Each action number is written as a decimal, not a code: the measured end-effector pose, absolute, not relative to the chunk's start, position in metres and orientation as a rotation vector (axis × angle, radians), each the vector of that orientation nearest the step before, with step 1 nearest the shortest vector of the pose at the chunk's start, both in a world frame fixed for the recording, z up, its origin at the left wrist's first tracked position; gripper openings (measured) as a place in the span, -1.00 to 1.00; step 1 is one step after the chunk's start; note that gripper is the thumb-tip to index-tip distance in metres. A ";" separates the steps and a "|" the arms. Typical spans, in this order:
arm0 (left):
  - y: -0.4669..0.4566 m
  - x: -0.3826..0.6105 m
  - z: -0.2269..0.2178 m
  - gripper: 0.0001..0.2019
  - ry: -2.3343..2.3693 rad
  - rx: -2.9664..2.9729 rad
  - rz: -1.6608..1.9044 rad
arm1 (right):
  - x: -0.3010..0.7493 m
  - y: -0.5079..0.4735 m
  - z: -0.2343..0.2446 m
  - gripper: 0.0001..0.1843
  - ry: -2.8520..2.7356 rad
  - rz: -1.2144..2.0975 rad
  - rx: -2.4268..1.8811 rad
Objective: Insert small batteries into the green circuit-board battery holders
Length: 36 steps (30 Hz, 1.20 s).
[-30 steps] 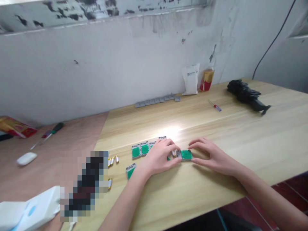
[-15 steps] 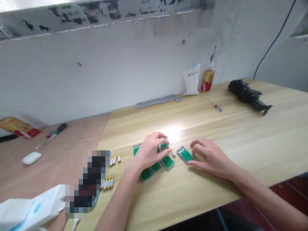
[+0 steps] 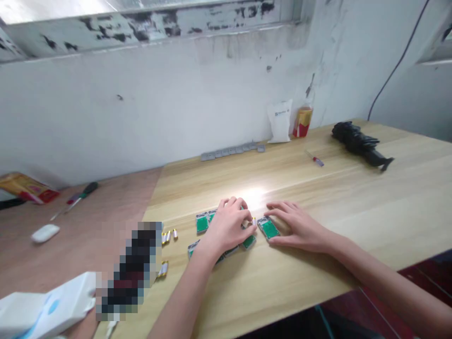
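My left hand [image 3: 233,221] arches over a group of green circuit boards [image 3: 202,223], hiding several of them. Its thumb and forefinger close around a small battery [image 3: 254,220], which they partly cover. To the right, my right hand [image 3: 300,227] grips a single green circuit board [image 3: 270,229] in a grey frame by its edges, thumb at the near side and fingers at the far side. That board lies flat on the table.
More batteries [image 3: 165,237] lie left of the boards, beside a pixelated dark object [image 3: 130,268]. Grey square pieces [image 3: 231,151] line the wall. Farther right are a screwdriver [image 3: 318,161] and a black bundle [image 3: 356,141]. A white box [image 3: 52,301] sits front left.
My right hand has moved slightly left with its board, its fingers reaching farther around it. My left hand has shifted right and its thumb and forefinger have come to the battery.
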<state>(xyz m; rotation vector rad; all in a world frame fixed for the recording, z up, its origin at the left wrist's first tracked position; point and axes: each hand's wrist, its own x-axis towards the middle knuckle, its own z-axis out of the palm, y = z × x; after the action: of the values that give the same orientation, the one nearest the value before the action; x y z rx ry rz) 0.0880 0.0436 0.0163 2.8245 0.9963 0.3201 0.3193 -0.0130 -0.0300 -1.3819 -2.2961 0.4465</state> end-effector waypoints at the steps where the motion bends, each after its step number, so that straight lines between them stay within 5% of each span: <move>1: 0.044 0.088 0.015 -0.85 0.996 2.824 0.325 | 0.317 -0.013 -0.030 -0.40 -2.287 0.445 -1.385; 21: 0.056 0.084 0.008 -0.94 0.881 2.362 0.769 | 0.312 -0.025 -0.026 -0.42 -2.245 0.483 -1.319; 30: 0.053 0.085 0.009 -0.64 0.820 2.066 0.769 | 0.311 -0.019 -0.029 -0.42 -2.267 0.446 -1.294; 36: 0.056 0.084 0.006 -0.82 0.846 2.254 0.787 | 0.313 0.004 -0.022 -0.43 -2.363 0.449 -1.226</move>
<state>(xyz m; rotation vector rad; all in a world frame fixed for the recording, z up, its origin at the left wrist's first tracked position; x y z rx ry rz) 0.0842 0.0562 0.0056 2.2541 0.8455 0.7873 0.3133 0.0045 -0.0221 -1.2265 -2.3633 0.4491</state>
